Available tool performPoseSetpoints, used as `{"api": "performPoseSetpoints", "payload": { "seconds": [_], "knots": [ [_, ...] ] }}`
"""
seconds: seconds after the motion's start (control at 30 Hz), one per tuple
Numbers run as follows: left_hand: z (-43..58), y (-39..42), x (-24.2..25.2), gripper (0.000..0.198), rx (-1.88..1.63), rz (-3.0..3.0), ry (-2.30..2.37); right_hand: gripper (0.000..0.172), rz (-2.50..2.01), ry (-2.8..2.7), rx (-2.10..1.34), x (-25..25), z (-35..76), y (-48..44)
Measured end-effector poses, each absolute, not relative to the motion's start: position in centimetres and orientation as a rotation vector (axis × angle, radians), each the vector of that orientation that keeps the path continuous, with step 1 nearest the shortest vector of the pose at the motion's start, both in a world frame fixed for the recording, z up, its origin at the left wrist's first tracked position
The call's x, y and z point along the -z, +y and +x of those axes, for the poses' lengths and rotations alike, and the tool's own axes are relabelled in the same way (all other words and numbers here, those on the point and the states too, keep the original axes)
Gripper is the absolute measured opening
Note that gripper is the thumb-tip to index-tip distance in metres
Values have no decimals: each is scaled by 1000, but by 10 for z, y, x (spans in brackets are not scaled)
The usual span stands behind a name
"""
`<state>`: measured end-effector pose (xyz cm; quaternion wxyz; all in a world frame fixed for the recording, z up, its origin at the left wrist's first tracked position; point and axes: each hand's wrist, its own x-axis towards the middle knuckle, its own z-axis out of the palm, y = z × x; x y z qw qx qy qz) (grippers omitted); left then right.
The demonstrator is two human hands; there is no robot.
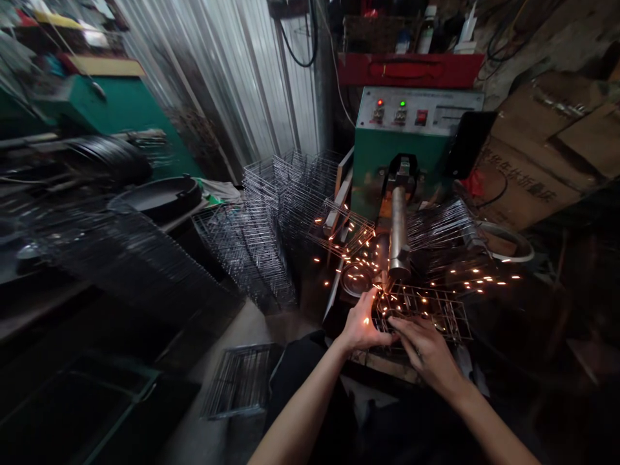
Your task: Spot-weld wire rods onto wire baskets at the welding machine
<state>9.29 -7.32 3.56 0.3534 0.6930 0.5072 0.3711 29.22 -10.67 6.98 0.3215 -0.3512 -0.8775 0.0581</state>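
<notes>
Sparks fly around a spot welding machine [400, 232], where its metal electrode arm meets a wire grid panel [453, 313]. My left hand [361, 326] grips the panel's near left side, thumb toward the right and fingers close to the electrode tip. On the panel's near edge, my right hand [426, 349] has its fingers pressed together, with the fingertips close to my left thumb. Glare and sparks partly hide the wires between the hands. A round metal dish [357, 279] sits just left of the electrode.
Stacks of wire grids [256, 242] stand to the left, with more wire pieces [438, 232] right of the electrode. A wire panel [239, 381] lies low beside my leg. Cardboard boxes [537, 168] are at right. The control box [419, 113] shows red and green lights.
</notes>
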Motion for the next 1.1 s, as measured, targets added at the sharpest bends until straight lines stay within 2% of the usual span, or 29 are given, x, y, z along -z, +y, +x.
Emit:
{"api": "performPoseSetpoints", "payload": {
  "seconds": [0.2, 0.4, 0.6, 0.77, 1.1],
  "knots": [
    [85, -57, -42, 115, -942, 1827, 1347, 34, -973, -2227, -155, -67, 282, -96],
    [81, -37, -49, 106, -947, 1837, 1353, 16, -1105, -2080, -281, -77, 269, -79],
    [81, -41, -49, 113, -911, 1859, 1471, 9, -1127, -2035, -233, -81, 270, -82],
    [74, -17, -52, 112, -857, 1871, 1465, 16, -1236, -2077, -40, -76, 276, -58],
    [67, 4, -50, 111, -863, 1956, 1420, 15, -1185, -2107, -107, -73, 286, -41]
  ]
}}
